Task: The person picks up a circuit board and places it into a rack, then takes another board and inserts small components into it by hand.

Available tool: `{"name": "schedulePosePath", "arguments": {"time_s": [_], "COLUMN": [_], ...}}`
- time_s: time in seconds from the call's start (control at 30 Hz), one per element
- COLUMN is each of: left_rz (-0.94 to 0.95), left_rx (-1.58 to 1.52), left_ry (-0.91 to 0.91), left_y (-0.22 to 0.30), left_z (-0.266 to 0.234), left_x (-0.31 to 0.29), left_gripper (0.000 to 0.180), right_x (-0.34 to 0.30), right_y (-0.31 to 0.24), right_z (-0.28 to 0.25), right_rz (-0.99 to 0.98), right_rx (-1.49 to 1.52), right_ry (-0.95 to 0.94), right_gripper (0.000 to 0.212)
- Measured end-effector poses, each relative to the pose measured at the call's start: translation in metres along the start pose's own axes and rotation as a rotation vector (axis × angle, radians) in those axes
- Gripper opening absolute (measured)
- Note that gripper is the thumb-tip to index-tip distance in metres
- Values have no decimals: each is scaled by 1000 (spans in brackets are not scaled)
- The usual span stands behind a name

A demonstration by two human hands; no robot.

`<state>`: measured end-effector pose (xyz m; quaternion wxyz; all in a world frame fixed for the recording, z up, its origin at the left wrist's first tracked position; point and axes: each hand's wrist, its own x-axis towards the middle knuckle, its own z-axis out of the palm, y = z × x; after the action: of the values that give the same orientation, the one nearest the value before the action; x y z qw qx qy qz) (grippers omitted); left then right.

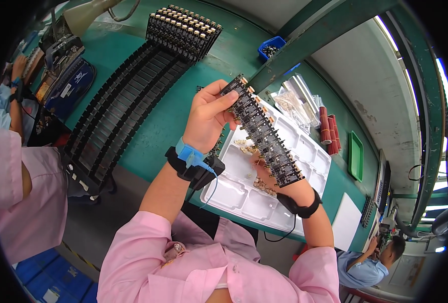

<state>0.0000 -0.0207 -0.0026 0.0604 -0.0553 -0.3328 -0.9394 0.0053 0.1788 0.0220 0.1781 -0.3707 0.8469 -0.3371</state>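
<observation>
Here's your left hand (pixel 209 113), thumb and fingers pinching the upper end of the black circuit-board strip (pixel 264 134), which slants above the white tray (pixel 228 191)! Your right hand (pixel 263 170) is behind the strip's lower end, partly hidden, near small tan pieces (pixel 262 187) in the tray; I can't tell whether it's pinching anything. Off left, a long black rack (pixel 125 103) stretches across the green counter (pixel 151 144).
</observation>
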Motion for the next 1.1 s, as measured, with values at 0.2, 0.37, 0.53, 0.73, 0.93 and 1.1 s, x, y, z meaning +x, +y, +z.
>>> {"name": "schedulePosePath", "arguments": {"time_s": [0.2,0.37,0.53,0.73,0.93,1.1], "left_rz": [4,-21,-25,-18,-19,-21], "left_rx": [4,55,69,69,77,79], "left_ry": [-10,-20,-30,-17,-25,-44], "left_y": [-4,-3,-2,-2,-3,-2], "left_z": [-2,0,2,2,0,1], "left_x": [0,0,-1,-2,-1,-1], "left_gripper": [15,12,10,10,9,8], "right_x": [8,13,16,17,17,20], "right_y": [5,-28,-32,-33,-32,-30], "right_z": [-34,-54,-51,-48,-48,-47], "right_rz": [-3,77,81,88,52,-32], "right_rx": [319,632,683,630,627,618], "right_ry": [169,301,283,273,278,301], "right_gripper": [13,11,11,11,11,12]}}
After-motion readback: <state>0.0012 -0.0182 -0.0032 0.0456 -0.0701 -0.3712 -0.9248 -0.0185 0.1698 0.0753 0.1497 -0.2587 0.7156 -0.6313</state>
